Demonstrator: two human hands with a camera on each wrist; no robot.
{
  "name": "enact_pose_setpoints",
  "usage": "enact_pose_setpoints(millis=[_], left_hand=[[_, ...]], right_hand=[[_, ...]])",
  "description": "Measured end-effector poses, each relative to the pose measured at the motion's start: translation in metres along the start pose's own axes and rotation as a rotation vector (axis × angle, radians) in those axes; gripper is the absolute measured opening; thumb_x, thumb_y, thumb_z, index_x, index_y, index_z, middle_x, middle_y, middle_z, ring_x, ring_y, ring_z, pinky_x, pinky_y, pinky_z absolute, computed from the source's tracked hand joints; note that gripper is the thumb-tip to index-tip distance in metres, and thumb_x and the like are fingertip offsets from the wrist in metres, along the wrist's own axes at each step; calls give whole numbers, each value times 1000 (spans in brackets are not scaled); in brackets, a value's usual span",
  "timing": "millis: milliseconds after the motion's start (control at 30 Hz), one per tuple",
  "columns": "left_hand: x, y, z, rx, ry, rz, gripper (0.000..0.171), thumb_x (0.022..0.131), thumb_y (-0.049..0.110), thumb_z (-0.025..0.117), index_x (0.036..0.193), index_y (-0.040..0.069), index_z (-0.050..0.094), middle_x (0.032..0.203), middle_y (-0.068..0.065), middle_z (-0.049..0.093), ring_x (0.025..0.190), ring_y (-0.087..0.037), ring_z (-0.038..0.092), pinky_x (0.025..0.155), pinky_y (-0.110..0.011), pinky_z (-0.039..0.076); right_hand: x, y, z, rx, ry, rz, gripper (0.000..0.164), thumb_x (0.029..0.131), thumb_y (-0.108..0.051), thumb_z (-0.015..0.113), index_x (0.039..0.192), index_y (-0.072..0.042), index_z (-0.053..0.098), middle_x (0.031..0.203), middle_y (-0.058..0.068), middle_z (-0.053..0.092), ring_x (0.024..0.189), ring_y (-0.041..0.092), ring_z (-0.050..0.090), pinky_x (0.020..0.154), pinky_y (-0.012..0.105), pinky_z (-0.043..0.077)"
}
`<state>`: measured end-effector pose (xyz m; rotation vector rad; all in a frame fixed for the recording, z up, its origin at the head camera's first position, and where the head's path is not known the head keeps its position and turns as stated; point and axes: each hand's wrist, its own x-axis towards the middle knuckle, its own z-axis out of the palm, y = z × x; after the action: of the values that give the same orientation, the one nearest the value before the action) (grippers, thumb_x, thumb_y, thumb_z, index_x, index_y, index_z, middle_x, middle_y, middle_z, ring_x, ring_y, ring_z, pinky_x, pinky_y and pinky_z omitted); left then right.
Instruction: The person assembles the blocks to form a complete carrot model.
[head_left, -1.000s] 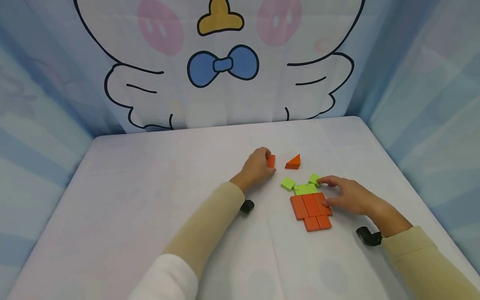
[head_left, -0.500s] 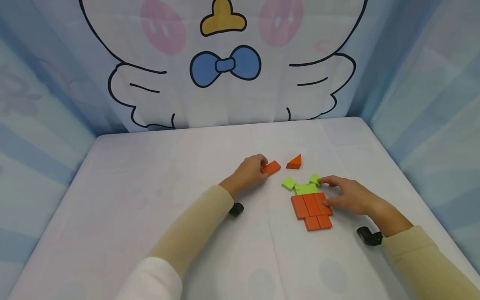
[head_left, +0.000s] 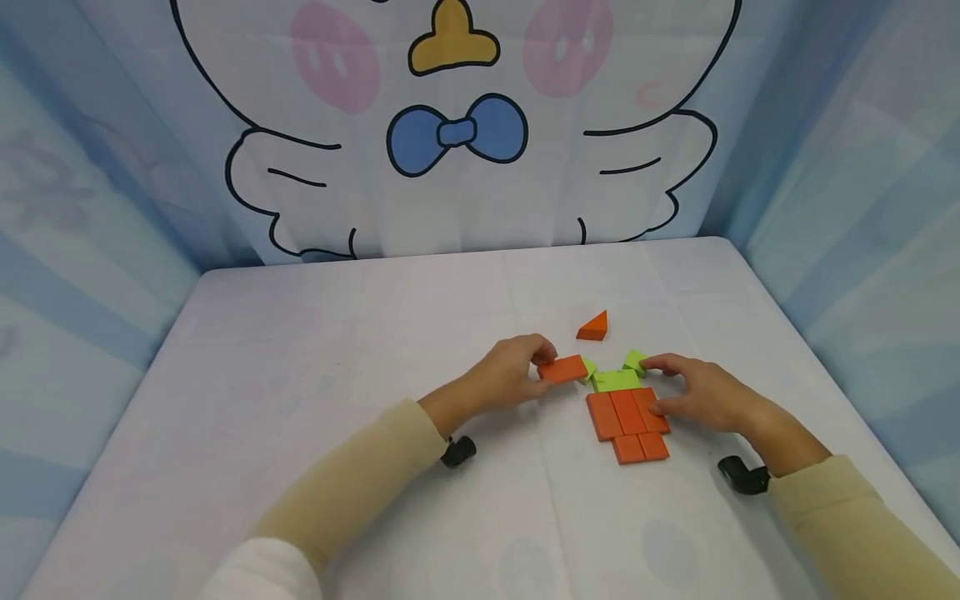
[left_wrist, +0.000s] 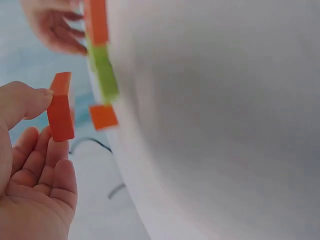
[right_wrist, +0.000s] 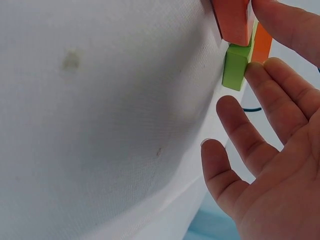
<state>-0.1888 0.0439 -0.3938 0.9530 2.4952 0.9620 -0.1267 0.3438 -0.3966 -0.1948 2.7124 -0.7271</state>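
Note:
My left hand [head_left: 508, 372] pinches an orange rectangular block [head_left: 564, 369] between thumb and fingers, as the left wrist view also shows [left_wrist: 61, 107]. From the head view, this block overlaps part of the left green block [head_left: 589, 368]. Orange blocks [head_left: 628, 415] lie side by side in two rows on the table, with a wider green block [head_left: 616, 381] against their far edge. My right hand [head_left: 708, 393] rests at their right side, fingers spread. Its index fingertip is at the right green block [head_left: 634, 361] and its thumb at the orange row.
An orange triangular block [head_left: 594, 326] stands beyond the green ones. The white-covered table [head_left: 315, 367] reaches to a printed cloth [head_left: 457, 200] at the back, with blue cloth on both sides. A black wrist device [head_left: 744, 475] sits by each sleeve.
My left hand has brought the orange rectangular block from the far side toward me, turning it, and it is now beside the left green block. The right hand stays in place.

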Motion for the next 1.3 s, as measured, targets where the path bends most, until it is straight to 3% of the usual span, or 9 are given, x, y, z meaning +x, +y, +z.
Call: enact_pose_setpoints(millis=[100, 333, 533, 767, 1067, 1300], left_hand=[[-7, 15, 9, -15, -27, 57, 33, 91, 10, 74, 121, 5, 61, 114, -1, 64, 105, -11, 58, 91, -18, 46], [-15, 42, 35, -28, -114, 102, 30, 91, 9, 74, 117, 8, 61, 110, 4, 63, 103, -5, 57, 90, -14, 44], [-15, 53, 56, 8, -155, 172, 27, 91, 11, 75, 114, 8, 62, 106, 6, 62, 95, -3, 56, 85, -11, 43], [-16, 62, 75, 62, -149, 225, 28, 89, 12, 76, 114, 6, 63, 103, 5, 64, 84, 1, 54, 78, -7, 41], [-23, 70, 89, 92, -151, 204, 26, 88, 12, 77, 111, 9, 65, 98, 8, 62, 82, 3, 52, 77, -6, 40], [-21, 71, 96, 165, -157, 184, 27, 87, 16, 79, 109, 11, 65, 95, 10, 60, 83, 2, 51, 77, -8, 40]], right_hand=[[0, 1, 1, 6, 1, 0, 65, 89, -28, 75, 144, -5, 48, 135, 31, 50, 121, 49, 46, 97, 67, 39], [1, 3, 2, 8, 8, -18, 64, 89, -27, 75, 143, -5, 49, 134, 30, 51, 122, 48, 46, 98, 67, 38], [0, 3, 2, 9, 15, -29, 63, 89, -26, 75, 143, -5, 50, 134, 30, 52, 121, 48, 47, 97, 66, 38], [0, 2, 1, 9, 11, -12, 65, 88, -27, 77, 143, -6, 49, 134, 30, 51, 120, 48, 47, 96, 66, 39], [1, 1, 0, 8, 16, -9, 66, 88, -28, 77, 143, -5, 49, 135, 31, 50, 121, 48, 46, 97, 67, 39], [1, 4, 1, 14, 15, -9, 65, 88, -27, 76, 143, -5, 49, 135, 31, 50, 122, 49, 46, 98, 67, 37]])
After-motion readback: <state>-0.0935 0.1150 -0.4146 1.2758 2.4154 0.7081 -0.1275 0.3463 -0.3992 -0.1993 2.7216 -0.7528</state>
